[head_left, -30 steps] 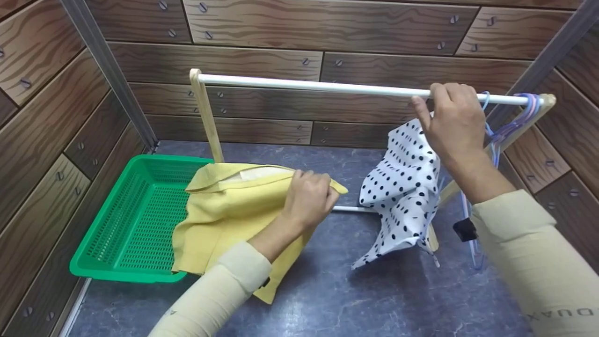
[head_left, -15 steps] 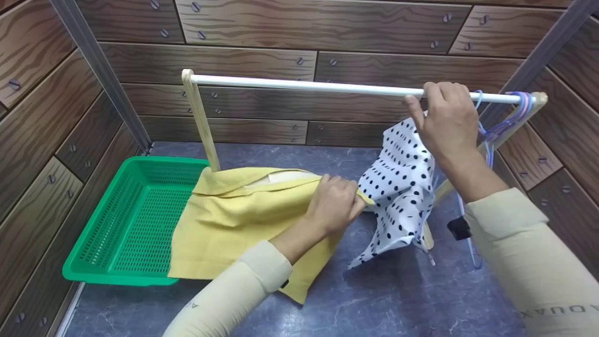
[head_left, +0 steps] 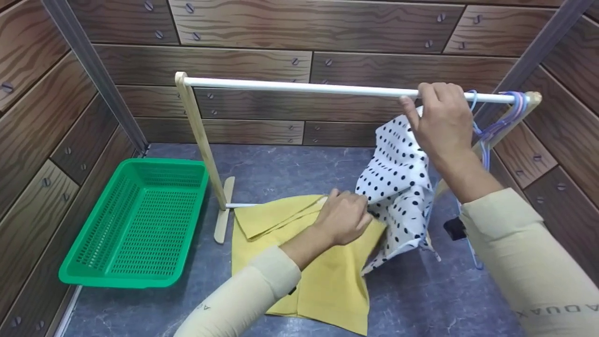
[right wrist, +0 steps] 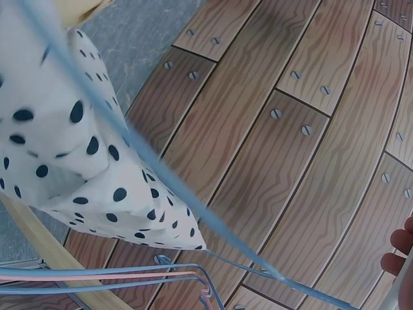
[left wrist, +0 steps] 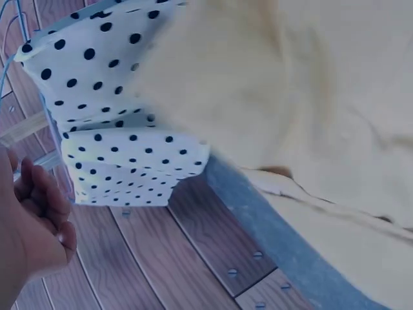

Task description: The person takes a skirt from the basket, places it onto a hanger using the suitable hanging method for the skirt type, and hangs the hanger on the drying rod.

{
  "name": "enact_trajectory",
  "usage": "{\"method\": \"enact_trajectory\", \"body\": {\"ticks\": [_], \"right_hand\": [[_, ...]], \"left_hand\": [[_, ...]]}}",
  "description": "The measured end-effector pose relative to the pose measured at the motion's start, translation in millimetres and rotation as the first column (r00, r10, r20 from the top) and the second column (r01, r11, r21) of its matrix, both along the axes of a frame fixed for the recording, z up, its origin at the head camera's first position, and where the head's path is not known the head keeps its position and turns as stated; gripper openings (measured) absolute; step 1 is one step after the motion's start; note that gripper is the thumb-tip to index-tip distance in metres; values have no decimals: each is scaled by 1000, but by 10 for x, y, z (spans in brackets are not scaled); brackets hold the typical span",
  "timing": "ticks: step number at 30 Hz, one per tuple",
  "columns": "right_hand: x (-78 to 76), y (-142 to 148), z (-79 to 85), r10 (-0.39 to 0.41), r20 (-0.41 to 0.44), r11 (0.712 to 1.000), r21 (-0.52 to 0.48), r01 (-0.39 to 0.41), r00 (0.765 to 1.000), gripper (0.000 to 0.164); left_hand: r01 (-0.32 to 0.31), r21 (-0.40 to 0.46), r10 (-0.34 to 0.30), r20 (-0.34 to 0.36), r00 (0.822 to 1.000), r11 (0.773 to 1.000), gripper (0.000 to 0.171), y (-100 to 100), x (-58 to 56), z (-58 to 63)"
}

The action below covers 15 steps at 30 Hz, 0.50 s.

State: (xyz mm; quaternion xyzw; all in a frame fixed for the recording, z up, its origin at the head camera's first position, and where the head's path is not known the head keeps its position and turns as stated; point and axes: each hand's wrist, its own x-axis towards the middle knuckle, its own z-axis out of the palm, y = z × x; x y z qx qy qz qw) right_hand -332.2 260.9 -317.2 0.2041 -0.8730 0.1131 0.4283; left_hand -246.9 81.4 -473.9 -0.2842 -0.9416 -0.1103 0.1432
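Observation:
My left hand [head_left: 344, 217] is over the yellow garment [head_left: 327, 281], near the polka-dot one. In the left wrist view its fingers are loosely curled with no cloth between them, and the yellow cloth [left wrist: 310, 116] hangs blurred to the right, apart from the hand. My right hand [head_left: 444, 119] grips the white rail [head_left: 299, 87] of a clothes rack, fingers over the top and thumb in front. Below and behind it hangs a white garment with black dots [head_left: 398, 173]. A blue hanger [right wrist: 168, 174] crosses the right wrist view beside this garment.
A green plastic basket [head_left: 157, 229] stands on the floor at left, beside the rack's wooden leg [head_left: 199, 135]. Several blue and pink hangers [head_left: 517, 105] crowd the rail's right end. Wood-patterned walls [head_left: 243, 23] enclose the back and sides.
The yellow garment has moved right, away from the basket, and sunk lower; the left hand has moved right and no longer grips it. The right hand stays on the rail.

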Motion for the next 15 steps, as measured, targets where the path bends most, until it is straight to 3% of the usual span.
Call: {"method": "enact_trajectory", "body": {"ticks": [15], "right_hand": [[11,-40,-15,-5,11,1000,-31,5,1000,50]], "left_hand": [[-12,23,14,-104,994,1000,19,-430,65,-263]]}}
